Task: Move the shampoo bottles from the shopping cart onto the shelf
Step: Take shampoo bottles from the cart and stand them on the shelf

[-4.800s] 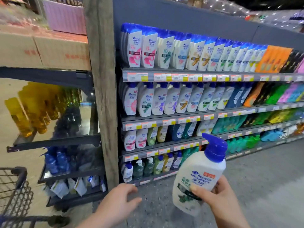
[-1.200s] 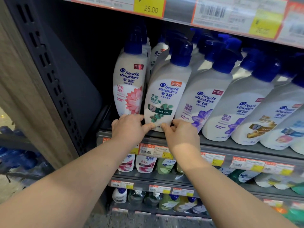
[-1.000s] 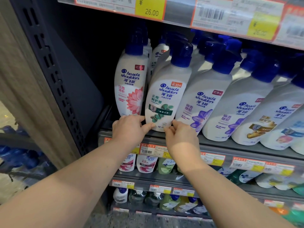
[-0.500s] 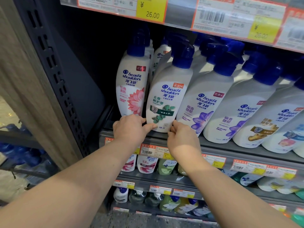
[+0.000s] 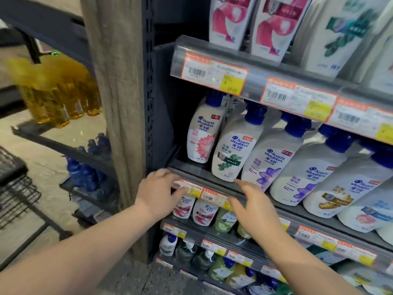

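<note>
While green-leaf shampoo bottle is standing on shelf, long axis vertical, blue pump up, label facing me, my left hand and right hand are hovering spread, empty.

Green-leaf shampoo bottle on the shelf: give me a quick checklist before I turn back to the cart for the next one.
1. Green-leaf shampoo bottle on the shelf: ok.
2. Label faces out: ok.
3. Bottle upright: not ok, it leans.
4. Left hand empty: ok.
5. Right hand clear of the bottle: ok.
6. Bottles left in the shopping cart: cannot tell.
</note>
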Motion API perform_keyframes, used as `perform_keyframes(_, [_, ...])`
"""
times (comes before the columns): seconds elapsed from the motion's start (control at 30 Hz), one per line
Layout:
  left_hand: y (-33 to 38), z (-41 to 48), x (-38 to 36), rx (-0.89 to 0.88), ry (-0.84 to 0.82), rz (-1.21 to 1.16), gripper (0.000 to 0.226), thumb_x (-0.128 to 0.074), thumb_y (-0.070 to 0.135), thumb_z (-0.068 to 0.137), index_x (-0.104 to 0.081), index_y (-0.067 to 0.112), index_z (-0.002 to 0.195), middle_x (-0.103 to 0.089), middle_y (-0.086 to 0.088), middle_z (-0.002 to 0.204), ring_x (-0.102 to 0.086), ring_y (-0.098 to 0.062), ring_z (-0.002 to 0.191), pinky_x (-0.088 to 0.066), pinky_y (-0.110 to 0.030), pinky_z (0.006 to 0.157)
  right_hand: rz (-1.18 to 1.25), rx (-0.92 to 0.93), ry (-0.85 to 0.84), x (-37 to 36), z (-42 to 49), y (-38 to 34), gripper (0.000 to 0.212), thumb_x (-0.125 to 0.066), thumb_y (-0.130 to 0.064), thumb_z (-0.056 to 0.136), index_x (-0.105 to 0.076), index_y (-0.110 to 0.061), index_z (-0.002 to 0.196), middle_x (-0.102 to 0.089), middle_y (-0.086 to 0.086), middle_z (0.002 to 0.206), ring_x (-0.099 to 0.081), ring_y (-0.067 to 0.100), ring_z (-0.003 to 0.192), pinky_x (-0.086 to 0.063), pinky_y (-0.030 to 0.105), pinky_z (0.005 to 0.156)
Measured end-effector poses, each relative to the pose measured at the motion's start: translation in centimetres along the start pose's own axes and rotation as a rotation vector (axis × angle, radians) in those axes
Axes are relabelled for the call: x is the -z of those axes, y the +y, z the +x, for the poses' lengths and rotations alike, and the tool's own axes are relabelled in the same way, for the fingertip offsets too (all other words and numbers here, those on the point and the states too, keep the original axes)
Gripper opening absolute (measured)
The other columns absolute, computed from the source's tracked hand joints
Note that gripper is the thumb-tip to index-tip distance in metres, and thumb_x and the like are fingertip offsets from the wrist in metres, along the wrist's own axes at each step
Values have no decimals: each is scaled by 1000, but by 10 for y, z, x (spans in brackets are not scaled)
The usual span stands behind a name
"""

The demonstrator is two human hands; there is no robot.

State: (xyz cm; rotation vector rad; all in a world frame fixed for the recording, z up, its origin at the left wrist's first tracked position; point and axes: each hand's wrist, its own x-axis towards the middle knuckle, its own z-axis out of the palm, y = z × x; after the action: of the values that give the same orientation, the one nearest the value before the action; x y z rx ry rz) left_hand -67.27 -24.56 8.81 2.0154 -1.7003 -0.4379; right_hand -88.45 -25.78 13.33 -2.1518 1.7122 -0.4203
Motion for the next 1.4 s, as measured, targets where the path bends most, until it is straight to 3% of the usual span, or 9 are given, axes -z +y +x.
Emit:
perform_keyframes(0.17, [-46,-72,66,241,-81,89,53,-50,56,85,-55,21,124,-47,-1,130,-53,-25,114,-46,-39,95,-5,111,-124,8,-39,-51,50,-54,-29,91,-41,-18,138,-44,3,142,-49,22,123,-39,30,97])
perform_keyframes(0.4, [-111,-168,159,536,53,108,53,-51,53,86,-50,20,127,-50,-4,127,-52,-25,115,-45,-35,91,47,339,-302,-20,-68,-154,52,-53,-35,91,-39,-21,140,-41,-3,145,-37,14,134,-31,24,104])
perform_keyframes(0.57, [-170,-229,215,700,118,113,58,-51,53,85,-51,16,129,-45,-9,137,-48,-28,123,-43,-38,101,56,442,-414,-55,-84,-239,53,-57,-34,89,-41,-20,138,-44,-3,143,-41,13,131,-32,22,104])
perform_keyframes(0.67, [-216,-255,241,794,141,54,57,-54,51,83,-54,14,127,-50,-10,130,-50,-27,120,-42,-36,101,56,492,-466,-79,-90,-300,51,-57,-33,89,-42,-22,137,-45,-5,141,-42,13,130,-35,26,103])
perform_keyframes(0.83, [-299,-289,283,852,188,-37,48,-58,44,84,-57,14,121,-50,-9,127,-48,-25,119,-39,-31,100,75,536,-526,-137,-102,-410,52,-58,-32,89,-41,-23,138,-45,-3,140,-43,13,128,-33,23,103])
perform_keyframes(1.03, [-402,-318,333,858,153,-12,62,-51,54,85,-43,18,135,-43,-5,140,-42,-22,129,-37,-37,106,107,466,-629,-219,-125,-525,52,-58,-27,88,-43,-21,138,-44,-1,142,-40,15,132,-32,29,108])
perform_keyframes(1.13, [-437,-320,355,846,108,45,65,-49,54,85,-38,18,138,-39,-4,142,-38,-21,131,-36,-38,108,129,402,-694,-246,-132,-558,52,-58,-28,88,-42,-22,138,-46,-1,142,-45,13,124,-37,32,106])
perform_keyframes(1.3, [-487,-295,369,798,49,91,68,-47,59,83,-39,20,137,-41,-4,142,-37,-23,132,-34,-41,110,93,303,-715,-278,-116,-583,52,-59,-31,87,-44,-25,136,-47,-4,140,-44,14,128,-38,30,103])
perform_keyframes(1.4, [-508,-272,369,764,3,139,67,-45,59,84,-35,22,139,-32,-3,150,-23,-25,141,-21,-47,115,54,286,-713,-298,-91,-596,52,-58,-30,88,-44,-22,137,-49,-1,139,-49,14,121,-39,29,99])
